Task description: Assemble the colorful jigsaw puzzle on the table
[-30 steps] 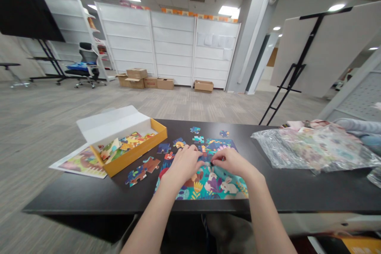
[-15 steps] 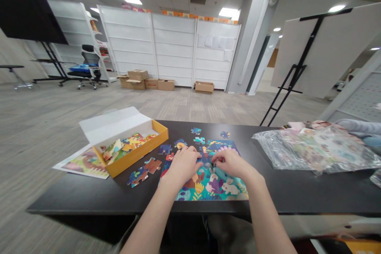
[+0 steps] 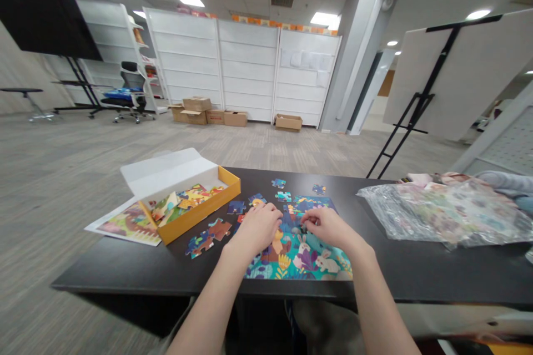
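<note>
A partly assembled jigsaw puzzle (image 3: 306, 260) with white rabbits, plants and a teal ground lies at the table's near edge. My left hand (image 3: 261, 226) rests palm down over its left side, fingers loosely bent and a little apart, holding nothing that I can see. Over the upper middle of the puzzle, my right hand (image 3: 331, 226) is closed in a pinch at a puzzle piece (image 3: 303, 227), mostly covered by the fingertips. Joined loose pieces (image 3: 208, 237) lie left of the puzzle. Beyond it are a teal piece (image 3: 283, 196), a blue piece (image 3: 278, 183) and another piece (image 3: 319, 189).
A yellow box (image 3: 200, 215) with a raised white lid holds several puzzle pieces at the left. A printed picture sheet (image 3: 129, 226) lies partly under it. Clear plastic bags (image 3: 449, 213) with patterned contents cover the table's right. An easel (image 3: 420, 100) stands beyond.
The view has shifted slightly, so everything sits a little further right. Both hands stay over the puzzle in nearly the same places, the right still pinched.
</note>
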The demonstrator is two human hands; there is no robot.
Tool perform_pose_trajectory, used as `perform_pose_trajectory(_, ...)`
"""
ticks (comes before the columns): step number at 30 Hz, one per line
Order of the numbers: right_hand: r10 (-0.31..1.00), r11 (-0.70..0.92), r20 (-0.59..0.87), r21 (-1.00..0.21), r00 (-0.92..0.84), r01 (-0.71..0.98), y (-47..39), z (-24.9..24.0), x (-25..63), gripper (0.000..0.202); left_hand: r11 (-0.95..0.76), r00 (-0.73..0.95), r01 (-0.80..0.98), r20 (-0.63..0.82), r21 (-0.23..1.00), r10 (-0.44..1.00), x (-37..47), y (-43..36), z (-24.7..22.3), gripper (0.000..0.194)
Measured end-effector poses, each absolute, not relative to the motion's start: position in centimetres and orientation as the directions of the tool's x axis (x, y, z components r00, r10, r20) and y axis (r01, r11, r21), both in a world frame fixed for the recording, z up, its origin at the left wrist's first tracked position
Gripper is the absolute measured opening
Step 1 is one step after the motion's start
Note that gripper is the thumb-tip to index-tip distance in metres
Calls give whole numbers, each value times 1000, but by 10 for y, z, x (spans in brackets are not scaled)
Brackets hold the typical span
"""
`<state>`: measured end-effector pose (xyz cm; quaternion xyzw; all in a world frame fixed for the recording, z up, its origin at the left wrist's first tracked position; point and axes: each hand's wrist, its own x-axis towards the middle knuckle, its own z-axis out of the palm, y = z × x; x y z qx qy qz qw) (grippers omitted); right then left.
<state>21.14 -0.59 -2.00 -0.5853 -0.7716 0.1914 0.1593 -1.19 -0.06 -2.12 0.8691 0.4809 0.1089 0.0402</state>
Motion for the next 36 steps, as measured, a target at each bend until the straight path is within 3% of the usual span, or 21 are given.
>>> perform_pose_trajectory(4, 970, 236, 62, -490, -237, 839, -5, -22, 213, 23, -385, 357, 908, 175, 165, 917, -39, 5, -17, 28)
perform_pose_trajectory(8, 969, 248, 119, -412, -218, 877, 6, -17, 211, 22, -279, 263, 951, 127, 135, 957, -60, 9, -15, 28)
perform_pose_trajectory(12, 962, 259, 165, -286, -219, 923, 40, -7, 201, 22, -318, 298, 935, 136, 156, 945, -61, 9, -15, 27)
perform_pose_trajectory(16, 967, 251, 94, -211, -236, 945, 78, -9, 188, 23, -372, 350, 915, 155, 156, 924, -54, 6, -15, 25)
perform_pose_trajectory(26, 955, 295, 19, -199, -297, 935, 112, -20, 174, 40, -399, 377, 901, 147, 172, 915, -46, 2, -7, 23)
perform_pose_trajectory(29, 952, 305, 54, -206, -301, 930, 104, -13, 174, 29, -405, 384, 899, 148, 168, 912, -43, 0, -4, 24)
perform_pose_trajectory(32, 947, 320, 93, -283, -306, 904, 85, -4, 186, 11, -408, 387, 899, 149, 161, 910, -41, -3, -5, 23)
perform_pose_trajectory(36, 961, 265, 104, -604, -256, 751, 51, 2, 220, 19, -436, 410, 882, 168, 179, 897, -37, -5, -9, 22)
